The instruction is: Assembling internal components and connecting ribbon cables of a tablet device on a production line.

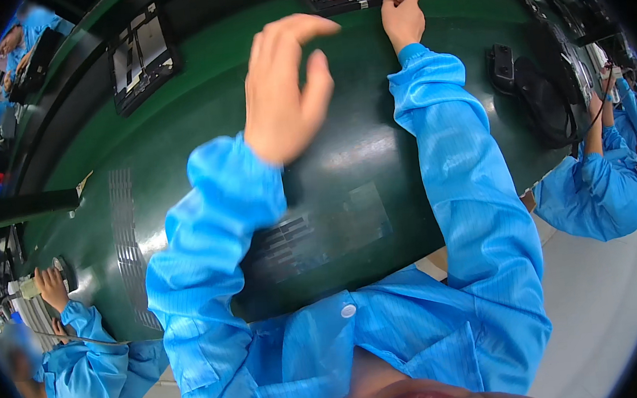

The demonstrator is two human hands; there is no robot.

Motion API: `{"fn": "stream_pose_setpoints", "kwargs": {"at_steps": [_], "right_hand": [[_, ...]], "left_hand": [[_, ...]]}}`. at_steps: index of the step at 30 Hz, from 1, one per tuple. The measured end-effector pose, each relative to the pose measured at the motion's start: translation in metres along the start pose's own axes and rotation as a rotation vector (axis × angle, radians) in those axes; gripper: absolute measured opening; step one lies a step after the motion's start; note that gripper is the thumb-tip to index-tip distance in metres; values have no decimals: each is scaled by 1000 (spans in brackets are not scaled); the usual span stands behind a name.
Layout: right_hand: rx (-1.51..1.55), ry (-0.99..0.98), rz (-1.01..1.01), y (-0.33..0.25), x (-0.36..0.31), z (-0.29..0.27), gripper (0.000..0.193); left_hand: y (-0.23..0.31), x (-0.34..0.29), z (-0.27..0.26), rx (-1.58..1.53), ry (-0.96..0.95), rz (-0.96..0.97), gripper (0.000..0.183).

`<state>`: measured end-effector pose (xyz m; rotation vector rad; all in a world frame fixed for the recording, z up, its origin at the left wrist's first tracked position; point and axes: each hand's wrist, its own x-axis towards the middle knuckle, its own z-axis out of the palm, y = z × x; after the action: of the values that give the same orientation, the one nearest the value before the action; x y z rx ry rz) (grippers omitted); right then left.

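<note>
My left hand [280,90] is raised above the green table, fingers slightly bent and thumb apart, with nothing visible in it. Farther off, my right hand [403,22] reaches to the near right corner of an opened flat electronic device [333,5] with a dark frame and bare inner parts. Its thumb and index finger come together around something small and dark that I cannot make out. The device's far part is cut off by the picture's top edge. A second opened flat device [144,52], dark-framed too, lies at the far left, apart from both hands.
Clear strips [122,214] and a clear sheet [370,210] lie on the green table [351,133]. To the right are a small black device [503,68] and a black cable [577,134]. Co-workers in blue sit at the left [97,377] and right [594,188].
</note>
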<state>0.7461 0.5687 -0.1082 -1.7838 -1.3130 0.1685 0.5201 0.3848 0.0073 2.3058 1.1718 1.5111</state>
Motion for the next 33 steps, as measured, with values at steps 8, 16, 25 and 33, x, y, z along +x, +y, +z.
{"fn": "stream_pose_setpoints", "kwargs": {"at_steps": [8,16,25,33], "right_hand": [[67,-46,-125,-6,1,-2,44],[410,39,-129,-10,-21,-11,36],[674,-350,-94,-23,-115,-74,31],[447,-787,-501,-48,-184,-137,74]], "left_hand": [[-131,-5,84,600,-136,-165,59],[-122,11,77,71,160,-483,51],[-65,-68,3,-182,-23,-863,59],[11,-143,-101,249,-427,-518,90]]}}
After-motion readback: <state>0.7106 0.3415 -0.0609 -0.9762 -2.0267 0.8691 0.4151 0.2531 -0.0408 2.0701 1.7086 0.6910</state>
